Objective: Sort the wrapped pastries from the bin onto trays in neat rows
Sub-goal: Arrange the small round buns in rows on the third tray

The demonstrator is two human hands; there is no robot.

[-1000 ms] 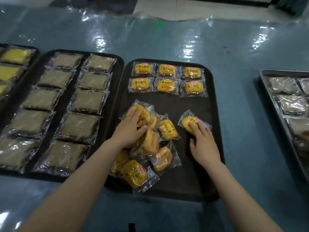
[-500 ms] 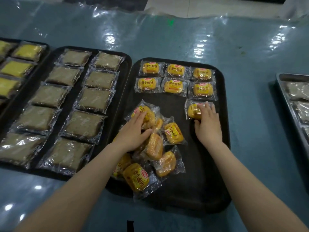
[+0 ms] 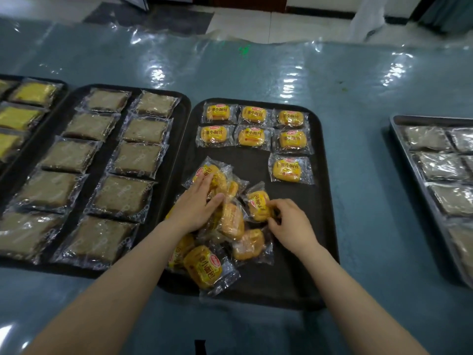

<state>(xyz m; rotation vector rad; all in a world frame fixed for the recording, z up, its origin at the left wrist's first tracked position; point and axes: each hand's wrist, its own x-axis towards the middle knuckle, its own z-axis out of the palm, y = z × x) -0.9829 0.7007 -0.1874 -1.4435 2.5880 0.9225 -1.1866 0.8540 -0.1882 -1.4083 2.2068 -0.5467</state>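
A black tray (image 3: 302,278) lies in front of me. Two neat rows of yellow wrapped pastries (image 3: 253,126) fill its far end, and one more pastry (image 3: 286,170) lies alone below the right column. A loose pile of the same pastries (image 3: 230,226) sits at the tray's near left. My left hand (image 3: 197,206) rests flat on top of the pile, fingers spread over a wrapper. My right hand (image 3: 289,221) pinches the wrapper of a pastry (image 3: 258,204) at the pile's right edge.
A second black tray (image 3: 179,139) to the left holds rows of brown wrapped cakes. Further left, a third tray carries yellow cakes (image 3: 23,116). A metal tray (image 3: 399,139) with pale wrapped pastries stands at the right edge. The table has a shiny blue-grey plastic cover.
My right hand let go of the pastry it slid to the third row's right end, then came back to the pile and pinched another one. My left hand stayed on the pile.
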